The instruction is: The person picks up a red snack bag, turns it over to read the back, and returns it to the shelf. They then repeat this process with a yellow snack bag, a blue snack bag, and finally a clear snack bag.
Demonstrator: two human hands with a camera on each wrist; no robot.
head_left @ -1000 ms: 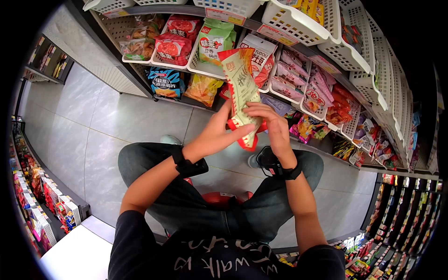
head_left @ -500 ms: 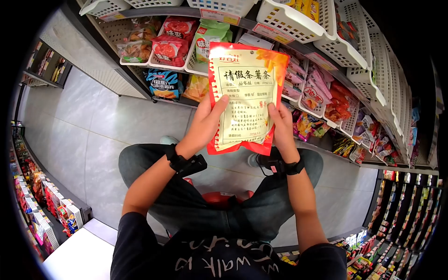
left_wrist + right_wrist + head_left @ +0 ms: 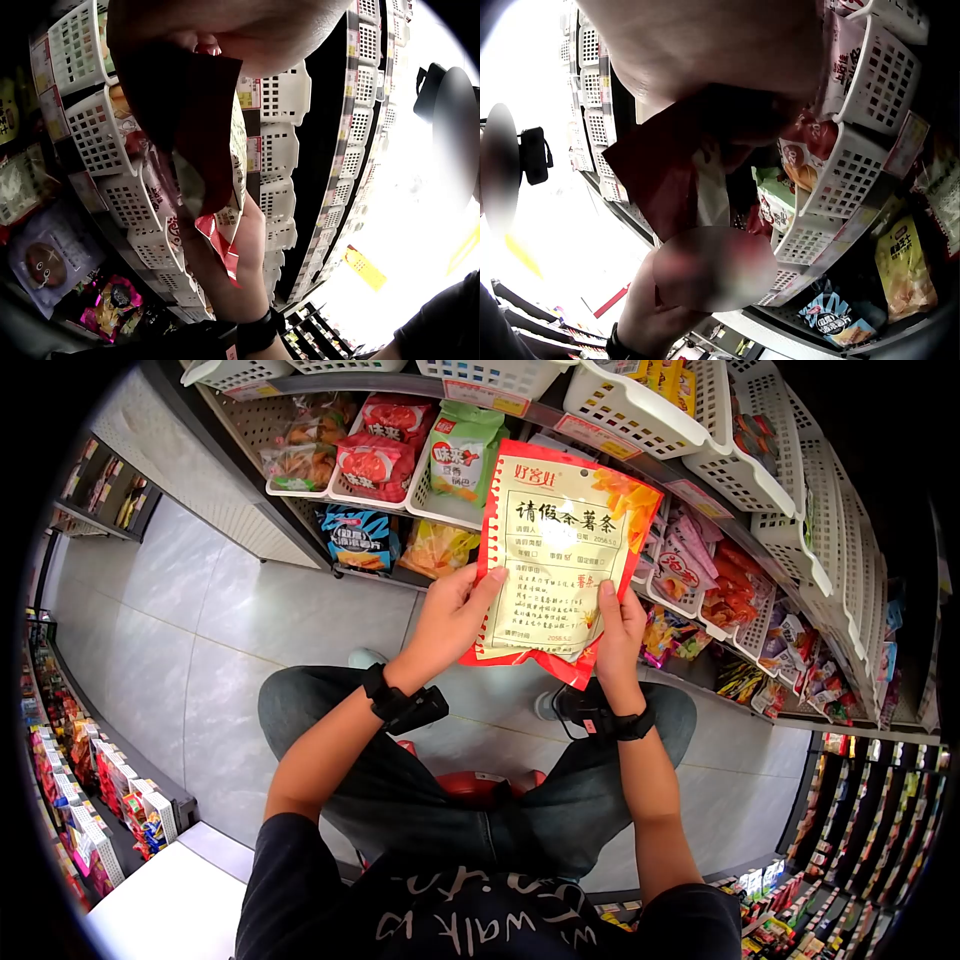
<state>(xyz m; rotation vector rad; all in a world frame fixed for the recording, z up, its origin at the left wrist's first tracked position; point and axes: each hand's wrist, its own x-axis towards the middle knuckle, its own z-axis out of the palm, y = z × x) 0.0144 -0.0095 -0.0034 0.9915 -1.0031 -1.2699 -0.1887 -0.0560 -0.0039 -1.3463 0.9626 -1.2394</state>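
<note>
**Both hands hold a snack packet up before the shelf**

The left hand (image 3: pixel 452 618) holds the left edge of a red-bordered snack packet (image 3: pixel 562 545). Its grip is closed on the packet, thumb across the printed front and fingers behind. The right hand (image 3: pixel 620 632) grips the lower right edge the same way. The packet is upright and slightly tilted, in the air between the person and the white shelf baskets (image 3: pixel 640 410) of bagged snacks, above the grey tiled floor (image 3: pixel 200 630).

My snack packet (image 3: pixel 560 550) is red-edged, its cream panel carrying dark lettering and orange leaves; the latticed baskets (image 3: pixel 630 410) are white, my jeans (image 3: pixel 400 800) dark grey.
</note>
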